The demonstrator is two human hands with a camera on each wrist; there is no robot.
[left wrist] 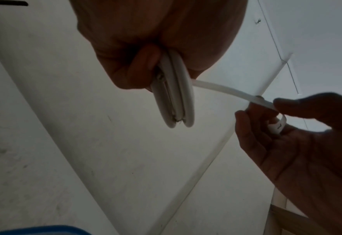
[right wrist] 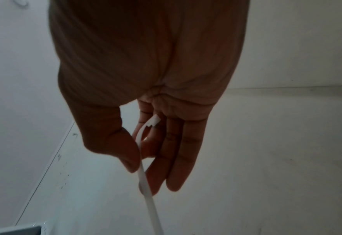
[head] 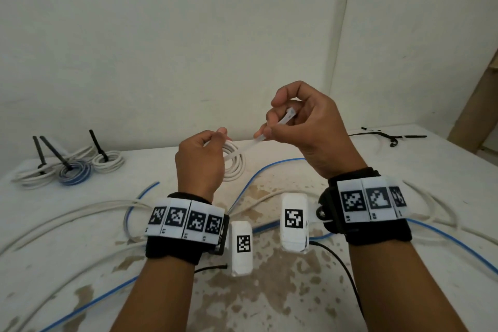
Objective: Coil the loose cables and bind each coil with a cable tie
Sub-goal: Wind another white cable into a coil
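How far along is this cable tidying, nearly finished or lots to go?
Roughly midway. Three bound coils already sit at the table's far left. The left hand holds a white coil while the right hand pinches a white cable tie, not yet closed. Loose white and blue cables still sprawl across the table.

White cable tie (right wrist: pixel 144 179) (head end up) in right hand (right wrist: pixel 145 95) pinch

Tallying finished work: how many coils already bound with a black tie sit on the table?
3, clustered at the table's far left: a white coil leftmost, a blue-and-white coil in the middle, a white coil on the right. The coil in the left hand isn't bound yet.
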